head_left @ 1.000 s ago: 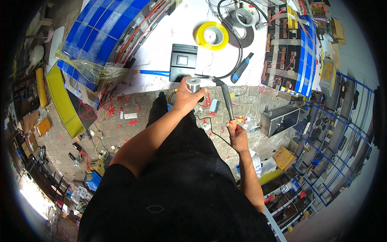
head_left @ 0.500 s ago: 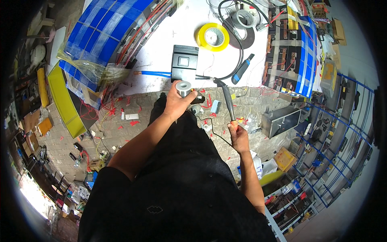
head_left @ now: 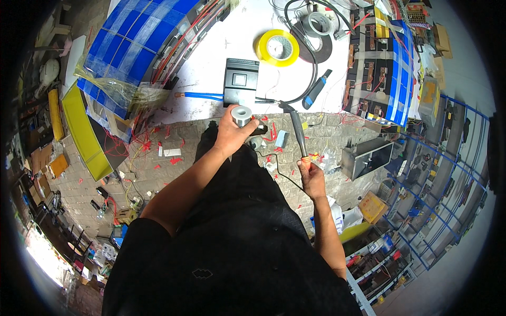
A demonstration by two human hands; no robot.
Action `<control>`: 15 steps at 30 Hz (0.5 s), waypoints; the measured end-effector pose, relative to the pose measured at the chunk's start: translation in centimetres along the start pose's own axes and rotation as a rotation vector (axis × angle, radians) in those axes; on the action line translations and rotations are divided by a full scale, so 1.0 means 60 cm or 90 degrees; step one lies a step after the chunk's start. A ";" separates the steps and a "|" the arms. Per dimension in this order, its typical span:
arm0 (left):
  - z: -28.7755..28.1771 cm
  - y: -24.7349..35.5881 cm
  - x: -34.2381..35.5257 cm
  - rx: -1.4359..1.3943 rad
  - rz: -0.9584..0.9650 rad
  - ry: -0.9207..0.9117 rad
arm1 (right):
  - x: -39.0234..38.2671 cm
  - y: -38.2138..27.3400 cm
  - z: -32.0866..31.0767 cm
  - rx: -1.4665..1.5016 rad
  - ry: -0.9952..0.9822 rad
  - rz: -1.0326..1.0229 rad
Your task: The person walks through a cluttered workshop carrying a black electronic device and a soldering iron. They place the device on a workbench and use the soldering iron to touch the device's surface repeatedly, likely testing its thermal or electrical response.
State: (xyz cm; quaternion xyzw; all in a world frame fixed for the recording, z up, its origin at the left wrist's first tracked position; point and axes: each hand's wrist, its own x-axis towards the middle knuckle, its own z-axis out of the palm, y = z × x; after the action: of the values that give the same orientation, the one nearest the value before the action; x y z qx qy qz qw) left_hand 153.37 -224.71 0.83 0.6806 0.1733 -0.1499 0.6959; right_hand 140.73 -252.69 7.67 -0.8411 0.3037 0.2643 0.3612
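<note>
My left hand (head_left: pixel 232 131) is closed round a small grey spool of solder wire (head_left: pixel 242 114), just in front of the table's near edge. In my right hand (head_left: pixel 312 178) is the orange handle of a large soldering iron (head_left: pixel 298 129), held from below. Its dark bent head rests at the bare end of a black cable (head_left: pixel 268 100) by the table's edge; I cannot tell whether they touch. A black box-shaped device (head_left: pixel 242 87) sits just beyond the spool, and blue cables (head_left: pixel 205 97) with a copper end run out of its left side.
A yellow tape roll (head_left: pixel 277 48), a grey tape roll (head_left: pixel 317 24) and a blue-black utility knife (head_left: pixel 318 89) lie on the white table (head_left: pixel 211 63). Blue-wrapped battery packs (head_left: pixel 134 39) flank it on both sides. Red scraps and wires litter the floor, near a metal box (head_left: pixel 367 159).
Almost nothing differs. The spool in my left hand has shifted very slightly; the soldering iron stays at the cable end.
</note>
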 end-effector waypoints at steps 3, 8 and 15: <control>-0.001 0.017 -0.007 0.021 -0.001 -0.002 | 0.002 0.005 0.001 0.001 0.001 -0.006; 0.001 0.008 -0.004 0.020 0.000 -0.010 | 0.000 -0.007 -0.002 -0.009 0.005 -0.009; 0.004 0.020 0.000 -0.005 -0.012 -0.029 | -0.002 -0.011 -0.004 -0.022 0.006 -0.014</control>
State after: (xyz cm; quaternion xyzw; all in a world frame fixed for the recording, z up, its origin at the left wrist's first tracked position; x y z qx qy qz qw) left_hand 153.90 -224.92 1.93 0.6727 0.1644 -0.1708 0.7009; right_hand 141.15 -252.47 8.18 -0.8516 0.2919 0.2613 0.3482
